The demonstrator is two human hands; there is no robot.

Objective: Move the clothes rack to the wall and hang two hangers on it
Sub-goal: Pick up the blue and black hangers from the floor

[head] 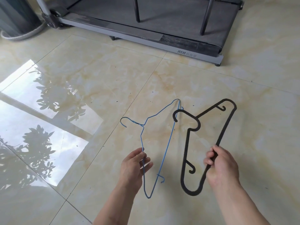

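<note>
Seen from above, over a glossy cream tiled floor (pixel 97 70). The left hand (pixel 134 166) pinches a thin blue wire hanger (pixel 168 140) by one shoulder, fingertips closed on the wire, hook pointing left. Just beside it, the right hand (pixel 220 164) has its grip clenched around the lower bar of a thick black plastic hanger (pixel 186 143). Beyond them, a grey treadmill (pixel 146 30) with two dark poles (pixel 206 18) standing on its belt.

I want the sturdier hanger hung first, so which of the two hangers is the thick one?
The black hanger, in the right hand: a thick, chunky frame. The blue hanger, in the left hand, is thin wire.
</note>
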